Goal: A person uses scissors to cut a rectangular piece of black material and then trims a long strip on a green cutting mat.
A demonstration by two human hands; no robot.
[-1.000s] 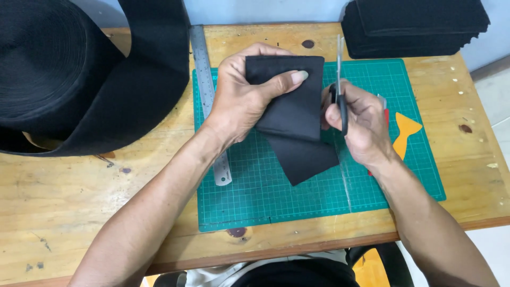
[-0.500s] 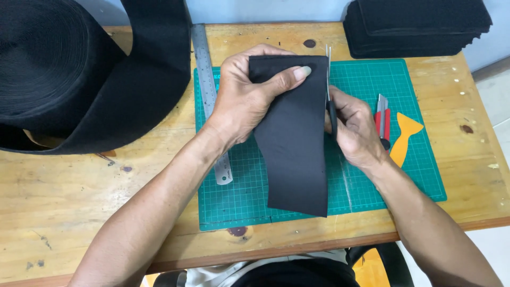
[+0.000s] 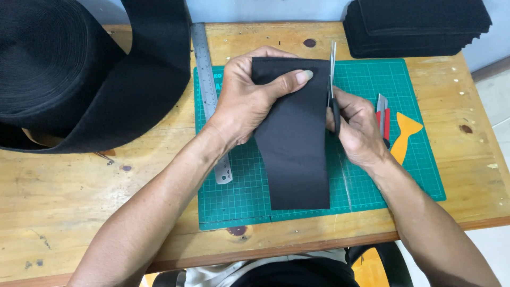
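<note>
My left hand [image 3: 245, 101] grips the top end of a wide black fabric strip [image 3: 296, 154], thumb across its front, holding it above the green cutting mat [image 3: 234, 204]. The strip hangs down flat toward the mat's near edge. My right hand [image 3: 357, 127] holds black-handled scissors [image 3: 332, 85] upright at the strip's right edge, blades pointing away from me. Whether the blades touch the fabric is hard to tell.
A big roll of black webbing [image 3: 58, 74] fills the table's left, its loose band running back past a steel ruler [image 3: 208, 90]. A stack of cut black pieces [image 3: 419, 26] lies at the back right. A red utility knife [image 3: 383, 114] and an orange scraper [image 3: 405, 135] rest on the mat's right.
The strip was curled up under my left hand; it has unfolded and now hangs long and flat. My right hand shifted slightly left and up with the scissors.
</note>
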